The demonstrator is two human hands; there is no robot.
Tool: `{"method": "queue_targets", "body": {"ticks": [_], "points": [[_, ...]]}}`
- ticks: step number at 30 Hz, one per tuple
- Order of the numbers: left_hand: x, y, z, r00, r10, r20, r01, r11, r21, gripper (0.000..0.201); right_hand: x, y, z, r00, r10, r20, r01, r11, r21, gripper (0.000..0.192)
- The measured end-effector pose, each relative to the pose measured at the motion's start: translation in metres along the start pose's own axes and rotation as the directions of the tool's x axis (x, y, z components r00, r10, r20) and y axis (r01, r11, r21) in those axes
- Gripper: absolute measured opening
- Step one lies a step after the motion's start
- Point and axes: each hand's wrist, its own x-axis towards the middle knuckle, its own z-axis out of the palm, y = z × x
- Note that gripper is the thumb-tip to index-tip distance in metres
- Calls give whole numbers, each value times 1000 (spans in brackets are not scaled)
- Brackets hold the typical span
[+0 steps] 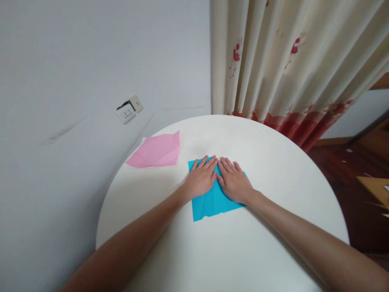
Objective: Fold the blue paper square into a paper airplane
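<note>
A creased sheet of blue paper (209, 205) lies on the round white table (231, 251). Its near edge looks a little ragged. My left hand (202, 177) rests flat on the left part of the sheet, fingers stretched toward the far edge. On the right part, my right hand (233, 180) lies palm down in the same way. The two hands almost meet at the fingertips and cover much of the sheet's upper half. Neither hand grips anything.
Creased pink paper (156, 151) lies at the table's far left, with something white peeking out beneath it. A wall with a power socket (125, 113) stands behind. Long patterned curtains (273, 61) hang at the back right. Wooden furniture (375, 188) shows at the right.
</note>
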Motion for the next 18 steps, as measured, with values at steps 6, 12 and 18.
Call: {"method": "queue_targets", "body": {"ticks": [6, 12, 18], "points": [[1, -2, 5, 1000, -16, -16, 16, 1000, -10, 54, 3, 4, -3, 999, -46, 11, 45, 999, 21, 62], [0, -6, 7, 1000, -14, -22, 14, 1000, -3, 55, 2, 11, 0, 986, 165, -15, -165, 986, 14, 66], [0, -4, 4, 1000, -17, -13, 17, 1000, -9, 56, 1, 34, -3, 944, 329, -12, -329, 944, 38, 60]]}}
